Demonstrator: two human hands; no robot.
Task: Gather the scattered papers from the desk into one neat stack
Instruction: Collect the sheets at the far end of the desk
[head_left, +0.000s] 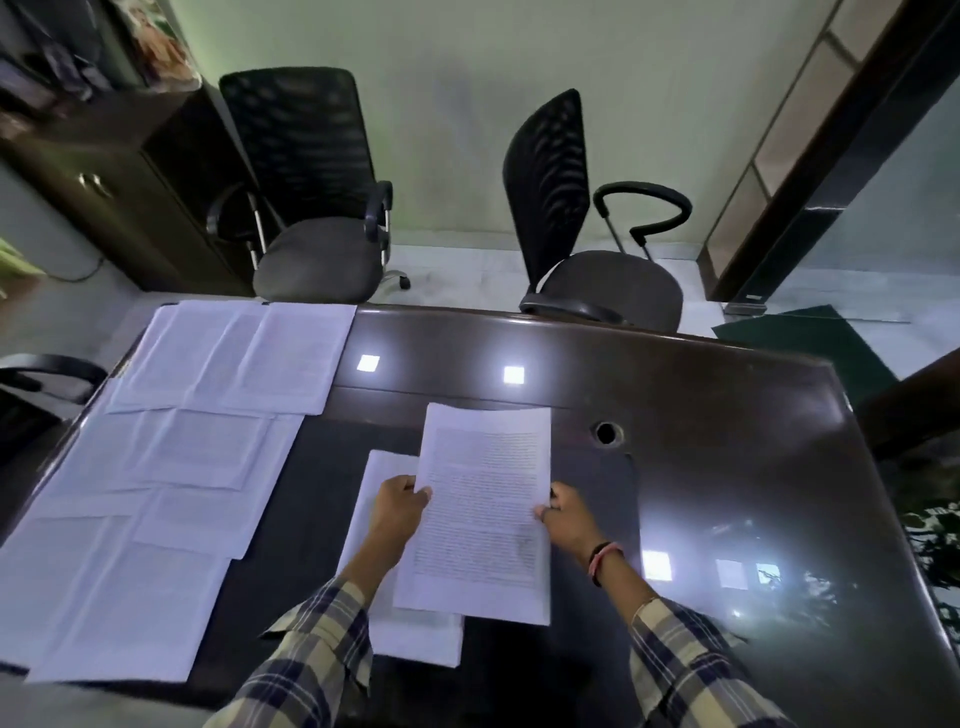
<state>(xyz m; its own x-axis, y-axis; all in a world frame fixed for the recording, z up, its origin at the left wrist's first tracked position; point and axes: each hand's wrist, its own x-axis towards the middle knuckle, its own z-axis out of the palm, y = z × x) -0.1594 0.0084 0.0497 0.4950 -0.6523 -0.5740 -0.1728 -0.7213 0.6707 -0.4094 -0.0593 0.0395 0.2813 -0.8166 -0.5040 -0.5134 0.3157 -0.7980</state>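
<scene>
I hold a printed white sheet (483, 509) above the middle of the dark desk (701, 415), slightly tilted. My left hand (397, 506) pinches its left edge and my right hand (569, 519) grips its right edge. Under it lies a small stack of papers (415, 639), partly hidden by the held sheet and my left arm. Several more white sheets (171, 457) lie spread and overlapping over the desk's left side, from the far edge to the near edge.
Two black office chairs (322, 208) (587, 249) stand beyond the desk's far edge. A dark cabinet (119, 171) is at the far left. A round cable hole (607, 433) sits in the desk right of the held sheet. The right half of the desk is glossy with light reflections.
</scene>
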